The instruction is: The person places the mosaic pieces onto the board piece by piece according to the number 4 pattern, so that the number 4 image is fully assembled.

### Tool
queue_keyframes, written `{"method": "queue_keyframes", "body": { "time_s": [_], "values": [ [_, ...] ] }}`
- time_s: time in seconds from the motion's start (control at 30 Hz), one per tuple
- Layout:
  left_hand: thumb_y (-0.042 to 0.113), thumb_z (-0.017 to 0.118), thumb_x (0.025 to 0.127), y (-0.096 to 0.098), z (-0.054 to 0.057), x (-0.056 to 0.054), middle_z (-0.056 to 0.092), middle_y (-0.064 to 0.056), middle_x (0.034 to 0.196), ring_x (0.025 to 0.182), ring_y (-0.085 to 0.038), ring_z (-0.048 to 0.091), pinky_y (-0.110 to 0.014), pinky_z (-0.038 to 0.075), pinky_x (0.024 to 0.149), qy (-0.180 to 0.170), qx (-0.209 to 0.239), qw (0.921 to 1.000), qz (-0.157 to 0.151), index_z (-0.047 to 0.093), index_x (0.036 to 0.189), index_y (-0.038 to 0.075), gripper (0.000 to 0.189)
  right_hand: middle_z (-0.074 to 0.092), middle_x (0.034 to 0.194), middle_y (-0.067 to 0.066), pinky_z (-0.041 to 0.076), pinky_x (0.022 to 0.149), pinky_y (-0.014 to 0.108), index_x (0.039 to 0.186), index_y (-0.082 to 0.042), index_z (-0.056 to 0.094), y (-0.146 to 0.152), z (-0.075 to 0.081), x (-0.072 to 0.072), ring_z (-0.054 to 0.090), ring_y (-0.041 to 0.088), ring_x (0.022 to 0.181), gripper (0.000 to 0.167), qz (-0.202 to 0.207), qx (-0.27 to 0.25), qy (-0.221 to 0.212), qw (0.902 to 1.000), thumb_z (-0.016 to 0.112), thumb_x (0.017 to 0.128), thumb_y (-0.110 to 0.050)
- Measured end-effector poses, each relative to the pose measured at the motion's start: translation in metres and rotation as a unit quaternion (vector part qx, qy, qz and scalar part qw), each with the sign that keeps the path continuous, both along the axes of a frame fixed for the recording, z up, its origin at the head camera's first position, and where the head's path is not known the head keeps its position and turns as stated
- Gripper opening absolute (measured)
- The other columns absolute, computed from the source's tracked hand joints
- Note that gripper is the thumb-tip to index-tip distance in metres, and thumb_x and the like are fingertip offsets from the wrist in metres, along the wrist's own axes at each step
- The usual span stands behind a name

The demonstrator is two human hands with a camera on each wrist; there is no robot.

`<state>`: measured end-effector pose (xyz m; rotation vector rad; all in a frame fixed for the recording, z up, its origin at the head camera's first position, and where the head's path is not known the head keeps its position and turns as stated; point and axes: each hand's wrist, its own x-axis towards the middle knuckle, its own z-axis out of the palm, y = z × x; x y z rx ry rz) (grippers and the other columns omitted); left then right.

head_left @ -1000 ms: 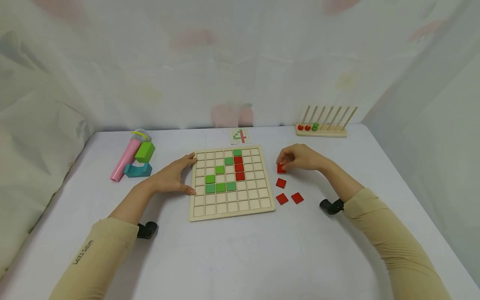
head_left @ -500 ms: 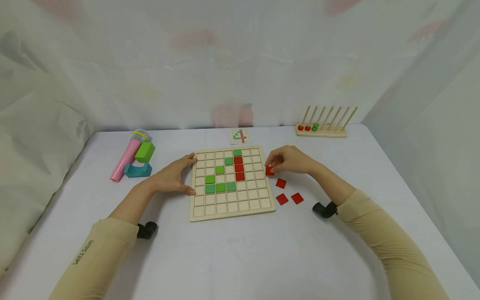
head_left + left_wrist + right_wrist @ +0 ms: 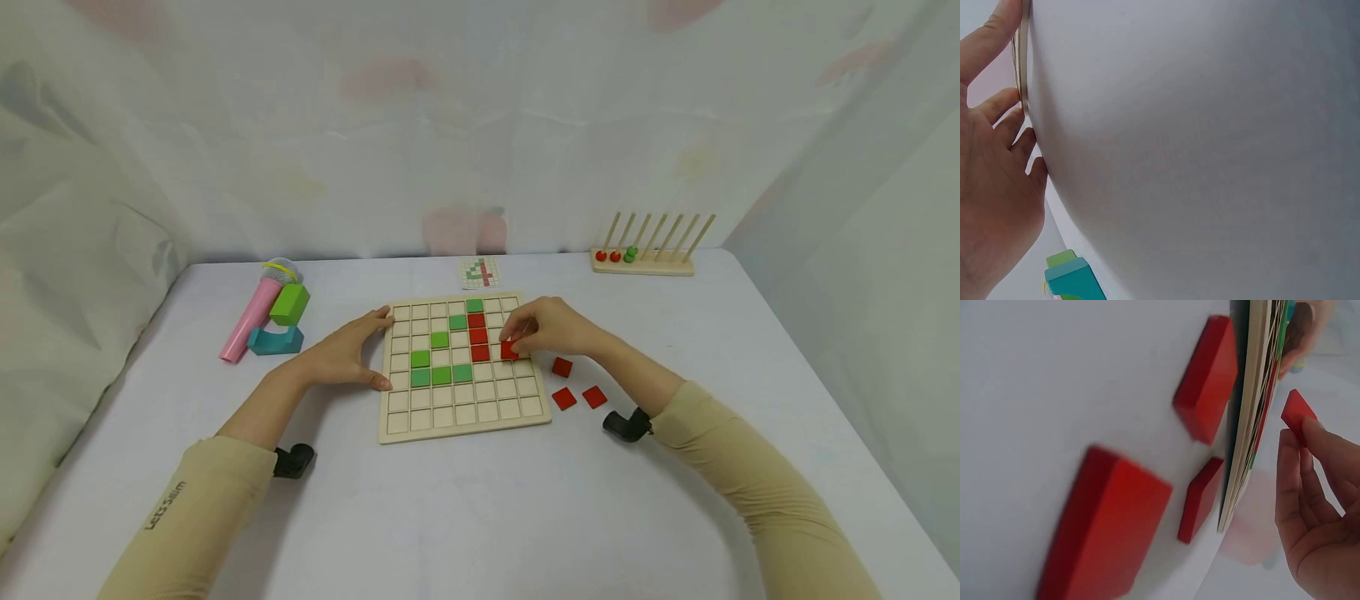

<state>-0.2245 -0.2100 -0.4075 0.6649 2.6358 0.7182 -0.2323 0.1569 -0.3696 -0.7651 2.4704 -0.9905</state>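
A wooden grid board [image 3: 465,425] lies mid-table, with several green tiles [image 3: 441,375] and a column of three red tiles [image 3: 478,336] set in its squares. My left hand [image 3: 337,354] rests at the board's left edge, thumb and fingers spread and touching the rim. Between thumb and fingertips, my right hand [image 3: 555,327] pinches a red tile [image 3: 1298,411] above the board's right part; the right wrist view shows it raised off the surface. Three loose red tiles [image 3: 564,398] lie on the table right of the board.
Behind the board is a small pattern card [image 3: 479,272]. A peg rack [image 3: 643,265] with red and green beads stands back right. At left lie a pink toy microphone [image 3: 253,321], a green block [image 3: 290,305] and a teal curved block [image 3: 276,341].
My right hand has carried the red tile leftward from the table beside the board to over its right-hand squares. The left hand stays in place.
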Motion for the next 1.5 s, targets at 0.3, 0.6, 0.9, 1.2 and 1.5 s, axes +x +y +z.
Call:
{"method": "queue_keyframes", "body": {
  "time_s": [0.3,0.6,0.9,1.2,1.5],
  "values": [
    [0.042,0.088,0.069,0.001,0.001,0.001,0.013,-0.019,0.167,0.153,-0.045,0.013,-0.062,0.016,0.123,0.0,0.002,1.0,-0.001,0.028,0.153,0.0,0.111,0.076,0.102,0.003,0.056,0.082,0.025,0.103,-0.012,0.076,-0.018,-0.001,0.002,0.068,0.014,0.09,0.018,0.029,0.002,0.001,0.9996,0.068,0.088,-0.005],
    [0.042,0.087,0.069,0.0,0.0,0.0,0.013,-0.019,0.167,0.153,-0.045,0.013,-0.063,0.016,0.123,0.001,0.001,1.0,-0.001,0.028,0.153,0.0,0.111,0.077,0.1,0.003,0.058,0.082,0.024,0.1,-0.012,0.077,-0.035,-0.007,0.004,0.07,0.011,0.089,0.016,0.041,0.007,0.007,0.9991,0.071,0.087,-0.004],
    [0.041,0.087,0.069,0.001,-0.002,-0.001,0.012,-0.017,0.168,0.154,-0.043,0.013,-0.061,0.016,0.124,0.001,-0.001,1.0,0.002,0.027,0.154,0.001,0.111,0.077,0.094,0.001,0.056,0.079,0.022,0.096,-0.011,0.077,-0.043,-0.008,0.008,0.067,0.009,0.084,0.015,0.027,0.035,0.023,0.9987,0.07,0.086,-0.003],
    [0.041,0.088,0.069,-0.001,-0.003,-0.002,0.011,-0.015,0.168,0.155,-0.042,0.012,-0.06,0.016,0.124,-0.002,-0.006,1.0,0.004,0.027,0.155,0.002,0.112,0.077,0.09,0.001,0.054,0.079,0.02,0.094,-0.011,0.077,-0.045,-0.005,0.012,0.066,0.008,0.083,0.014,0.04,0.046,0.038,0.9974,0.072,0.084,-0.004],
    [0.042,0.088,0.068,0.0,-0.002,-0.001,0.012,-0.017,0.167,0.154,-0.044,0.013,-0.062,0.016,0.123,0.002,0.002,1.0,0.001,0.028,0.154,0.001,0.112,0.076,0.089,-0.002,0.054,0.081,0.023,0.094,-0.014,0.078,-0.045,-0.007,0.012,0.066,0.007,0.084,0.015,0.032,0.062,0.031,0.9971,0.073,0.084,-0.004]
  ]
}}
